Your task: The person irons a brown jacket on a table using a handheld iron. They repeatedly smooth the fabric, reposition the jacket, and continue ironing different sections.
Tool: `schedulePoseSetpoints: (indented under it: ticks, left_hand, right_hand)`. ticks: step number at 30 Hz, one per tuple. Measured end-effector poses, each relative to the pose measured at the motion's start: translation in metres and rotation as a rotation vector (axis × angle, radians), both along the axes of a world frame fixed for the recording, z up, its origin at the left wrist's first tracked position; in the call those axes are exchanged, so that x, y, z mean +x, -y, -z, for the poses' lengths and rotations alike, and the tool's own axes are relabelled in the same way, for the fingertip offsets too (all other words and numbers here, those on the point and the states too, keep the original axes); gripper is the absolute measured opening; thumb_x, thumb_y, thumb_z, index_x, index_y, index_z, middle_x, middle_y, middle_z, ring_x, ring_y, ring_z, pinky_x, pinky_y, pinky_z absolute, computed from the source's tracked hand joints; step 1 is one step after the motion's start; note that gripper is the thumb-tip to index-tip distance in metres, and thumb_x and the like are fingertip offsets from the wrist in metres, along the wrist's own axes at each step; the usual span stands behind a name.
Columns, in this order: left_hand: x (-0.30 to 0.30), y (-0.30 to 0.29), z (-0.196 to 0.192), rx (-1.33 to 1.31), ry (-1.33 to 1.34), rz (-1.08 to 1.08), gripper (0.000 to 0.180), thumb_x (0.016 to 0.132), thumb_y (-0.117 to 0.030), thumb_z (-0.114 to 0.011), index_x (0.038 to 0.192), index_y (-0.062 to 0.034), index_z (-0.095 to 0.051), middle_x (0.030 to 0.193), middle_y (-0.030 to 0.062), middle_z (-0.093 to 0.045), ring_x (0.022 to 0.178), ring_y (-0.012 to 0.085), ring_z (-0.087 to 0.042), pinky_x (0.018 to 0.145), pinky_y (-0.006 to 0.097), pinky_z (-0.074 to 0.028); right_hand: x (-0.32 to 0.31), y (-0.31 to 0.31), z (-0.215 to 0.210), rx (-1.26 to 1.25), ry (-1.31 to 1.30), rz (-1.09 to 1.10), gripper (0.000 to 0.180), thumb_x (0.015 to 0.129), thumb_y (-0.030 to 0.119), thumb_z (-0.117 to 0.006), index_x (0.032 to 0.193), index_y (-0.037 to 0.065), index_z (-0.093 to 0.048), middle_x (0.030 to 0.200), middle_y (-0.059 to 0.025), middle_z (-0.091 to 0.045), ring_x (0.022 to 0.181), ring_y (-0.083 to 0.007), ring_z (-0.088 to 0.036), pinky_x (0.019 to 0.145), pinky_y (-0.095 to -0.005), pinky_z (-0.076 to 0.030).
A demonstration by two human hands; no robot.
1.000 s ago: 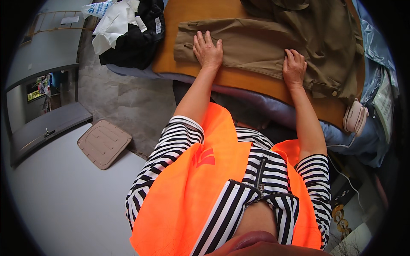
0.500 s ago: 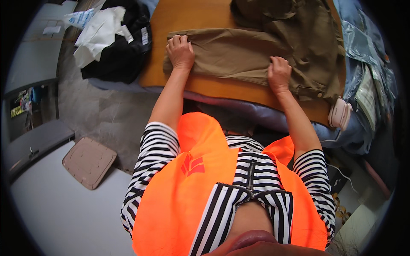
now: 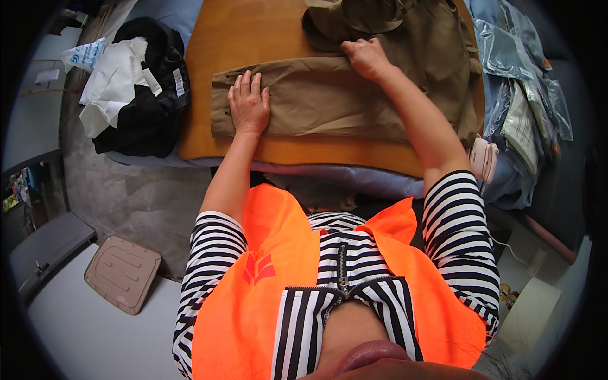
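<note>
Head view: a khaki garment (image 3: 329, 101) lies spread along a wooden table (image 3: 253, 38), one folded band reaching toward the person's left. Left hand (image 3: 248, 104) lies flat, fingers extended, palm pressed on the left end of that band, grasping nothing. Right hand (image 3: 366, 57) rests on the band's upper edge, fingers curled onto the cloth; whether it pinches the fabric, cannot tell. Black and white clothing pile (image 3: 133, 88) sits left of the table. Clear plastic bags (image 3: 519, 82) lie at right.
</note>
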State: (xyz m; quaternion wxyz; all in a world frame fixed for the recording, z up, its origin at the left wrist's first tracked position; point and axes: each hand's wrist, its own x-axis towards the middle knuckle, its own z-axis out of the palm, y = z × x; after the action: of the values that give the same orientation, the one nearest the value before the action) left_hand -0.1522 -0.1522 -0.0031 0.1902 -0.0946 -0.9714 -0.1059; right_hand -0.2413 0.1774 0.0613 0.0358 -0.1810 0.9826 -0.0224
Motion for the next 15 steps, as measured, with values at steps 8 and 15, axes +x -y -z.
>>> schedulePoseSetpoints:
  ticks: [8,15]
  left_hand:
    - [0.001,0.0,-0.001,0.033,0.0,-0.005,0.046,0.096,-0.033,-0.061,0.138,-0.0166,-0.058,0.147,0.0066,-0.052,0.139,0.0279,-0.044,0.117,0.047,-0.031]
    - [0.002,-0.002,-0.003,0.009,0.017,-0.015,0.045,0.098,-0.033,-0.058,0.14,-0.0172,-0.057,0.148,0.0062,-0.05,0.14,0.0269,-0.042,0.117,0.045,-0.03]
  right_hand:
    - [-0.013,-0.071,-0.01,0.249,-0.188,0.048,0.025,0.089,0.014,-0.052,0.108,0.016,-0.069,0.103,-0.0013,-0.071,0.109,-0.022,-0.06,0.088,-0.0428,-0.041]
    - [-0.012,-0.066,-0.006,-0.016,-0.291,0.1,0.013,0.092,0.021,-0.059,0.098,0.017,-0.07,0.101,-0.001,-0.072,0.105,-0.0243,-0.063,0.087,-0.0458,-0.045]
